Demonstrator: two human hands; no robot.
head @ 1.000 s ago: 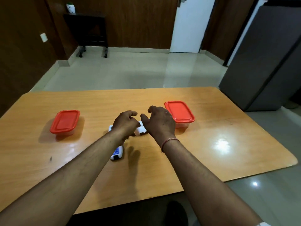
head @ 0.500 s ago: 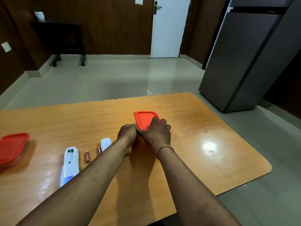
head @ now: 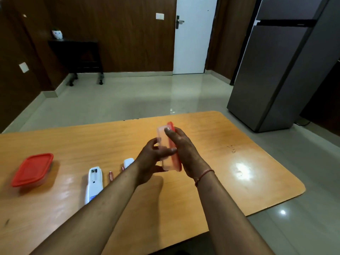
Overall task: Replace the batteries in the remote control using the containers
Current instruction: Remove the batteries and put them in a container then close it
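Observation:
Both hands hold a clear container with a red lid (head: 166,144) tipped on its side above the table. My left hand (head: 150,161) grips its clear body from the left, and my right hand (head: 184,150) wraps the red lid side. A white remote (head: 93,183) lies face down on the table with its battery bay uncovered and empty. Its white battery cover (head: 128,162) lies to the right, partly behind my left arm. One reddish battery (head: 111,176) rests beside the remote, and the tip of another battery (head: 122,168) shows near the cover. A second red-lidded container (head: 32,169) sits closed at the left.
The orange wooden table (head: 239,162) has a rounded right edge and a glare patch on its right half. A grey fridge (head: 279,70) stands on the floor beyond the right corner. A dark side table (head: 77,57) stands against the far wall.
The right container has been lifted off the table and tipped on its side between both hands. My view has shifted so the remote and left container sit further right.

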